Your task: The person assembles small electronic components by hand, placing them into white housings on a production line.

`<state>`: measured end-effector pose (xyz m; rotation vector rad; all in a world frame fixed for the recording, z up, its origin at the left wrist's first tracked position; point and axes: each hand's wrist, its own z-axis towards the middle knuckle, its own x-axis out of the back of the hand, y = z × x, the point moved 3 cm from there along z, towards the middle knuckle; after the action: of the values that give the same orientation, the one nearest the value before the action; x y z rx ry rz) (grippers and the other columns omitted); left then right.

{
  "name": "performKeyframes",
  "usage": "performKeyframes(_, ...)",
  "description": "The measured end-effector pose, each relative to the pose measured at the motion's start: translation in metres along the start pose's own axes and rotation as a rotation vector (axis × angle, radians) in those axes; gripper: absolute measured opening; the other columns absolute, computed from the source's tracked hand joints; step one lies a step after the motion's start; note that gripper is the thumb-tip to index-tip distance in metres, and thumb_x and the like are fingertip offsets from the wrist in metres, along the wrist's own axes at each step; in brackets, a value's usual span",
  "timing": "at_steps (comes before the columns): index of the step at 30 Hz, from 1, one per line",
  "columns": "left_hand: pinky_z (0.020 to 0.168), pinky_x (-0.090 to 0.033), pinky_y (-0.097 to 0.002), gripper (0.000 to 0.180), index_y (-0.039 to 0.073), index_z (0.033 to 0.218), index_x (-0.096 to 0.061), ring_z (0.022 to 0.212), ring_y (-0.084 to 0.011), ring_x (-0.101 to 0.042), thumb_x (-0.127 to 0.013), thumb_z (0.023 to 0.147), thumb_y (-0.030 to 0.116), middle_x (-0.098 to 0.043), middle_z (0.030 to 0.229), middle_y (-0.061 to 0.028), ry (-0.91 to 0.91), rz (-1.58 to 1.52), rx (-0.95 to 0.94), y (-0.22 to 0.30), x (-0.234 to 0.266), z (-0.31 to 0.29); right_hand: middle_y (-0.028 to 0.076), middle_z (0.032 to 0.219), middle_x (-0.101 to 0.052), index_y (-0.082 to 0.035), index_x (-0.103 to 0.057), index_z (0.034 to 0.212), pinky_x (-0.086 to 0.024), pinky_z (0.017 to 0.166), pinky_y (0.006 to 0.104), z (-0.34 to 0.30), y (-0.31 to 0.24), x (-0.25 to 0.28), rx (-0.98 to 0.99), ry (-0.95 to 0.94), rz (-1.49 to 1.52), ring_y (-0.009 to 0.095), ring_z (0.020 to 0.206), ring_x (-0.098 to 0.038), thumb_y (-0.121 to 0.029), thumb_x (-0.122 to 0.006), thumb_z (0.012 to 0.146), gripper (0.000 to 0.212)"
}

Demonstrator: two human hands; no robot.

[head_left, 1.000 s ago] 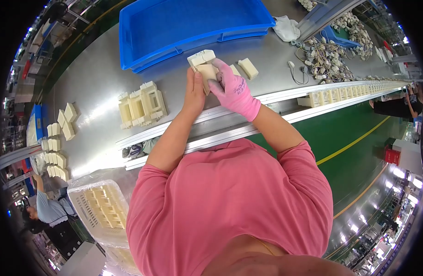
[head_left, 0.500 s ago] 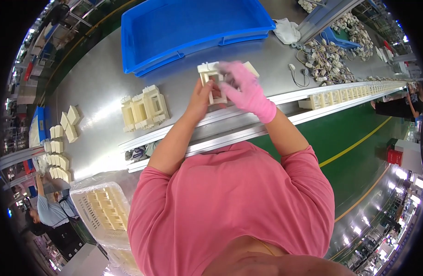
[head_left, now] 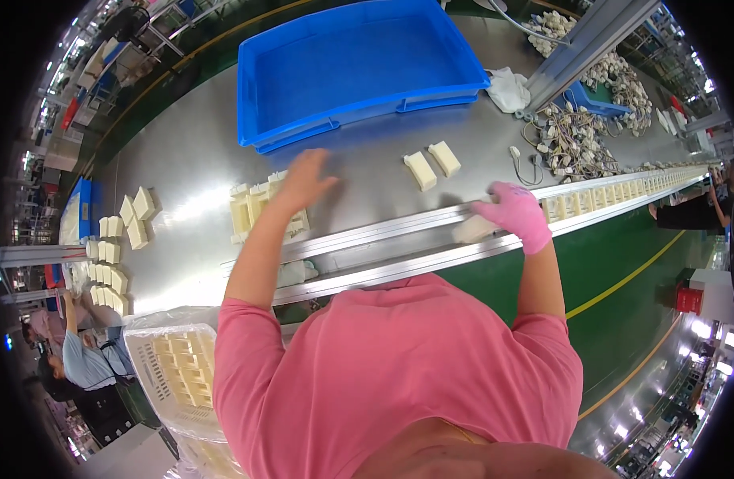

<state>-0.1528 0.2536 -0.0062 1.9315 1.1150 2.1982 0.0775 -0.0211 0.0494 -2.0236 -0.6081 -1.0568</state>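
My bare left hand [head_left: 305, 182] is over the table with its fingers apart and nothing in it. Just below it stands a cluster of cream plastic frames [head_left: 243, 217], partly covered by my hand and forearm. On my right hand [head_left: 517, 214] is a pink glove. It is over the metal rail track [head_left: 367, 241], thumb and fingers apart. Beside its thumb, a blurred cream plastic piece [head_left: 472, 230] lies in the track; whether the hand touches it is unclear. Two cream rectangular blocks [head_left: 420, 171] lie on the table between my hands.
A large blue bin [head_left: 327, 120] sits at the back. Cream frames [head_left: 598, 199] line the track to the right. Tangled cables with connectors [head_left: 578, 140] lie beside a metal post [head_left: 586, 52]. Cream blocks [head_left: 135, 211] are at left, above a white basket [head_left: 153, 351]. A person [head_left: 87, 359] is farther left.
Both hands were together on a cream frame; now they are apart. The left hand has moved left to the cluster, the right hand right and nearer to the track. The view has shifted slightly.
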Motion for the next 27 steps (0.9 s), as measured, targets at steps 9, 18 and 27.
performKeyframes(9,0.083,-0.040,-0.0447,0.033,0.008,0.094,-0.055,0.100,-0.0297,-0.053,-0.067,0.064,0.015,-0.057,0.105,-0.0121,-0.329,0.460,0.299,-0.126,-0.007,0.004,0.014,0.095,-0.058,-0.005,-0.053,0.092,-0.043,0.078,0.0414,0.098,0.022,-0.027,0.059,0.286,-0.270,0.031,0.091,-0.056,-0.027,-0.055,0.072,0.029)
performKeyframes(18,0.069,-0.046,-0.0275,0.034,0.008,0.108,-0.054,0.078,-0.0157,-0.056,-0.050,0.076,-0.004,-0.057,0.083,-0.0043,0.241,-0.850,0.012,0.003,0.036,0.006,0.016,0.103,-0.059,-0.006,-0.045,0.108,-0.045,0.081,0.0401,0.154,-0.001,-0.062,-0.085,-0.117,-0.435,0.030,0.101,-0.054,-0.023,-0.061,0.070,0.044)
performKeyframes(27,0.058,-0.044,-0.0290,0.025,0.004,0.090,-0.054,0.063,-0.0164,-0.054,-0.047,0.085,0.027,-0.055,0.073,-0.0068,0.138,-1.381,0.367,0.039,-0.043,0.011,0.015,0.104,-0.056,-0.007,-0.045,0.108,-0.046,0.080,0.0391,0.152,-0.009,-0.063,-0.029,0.096,-0.371,0.033,0.097,-0.055,-0.017,-0.060,0.070,0.042)
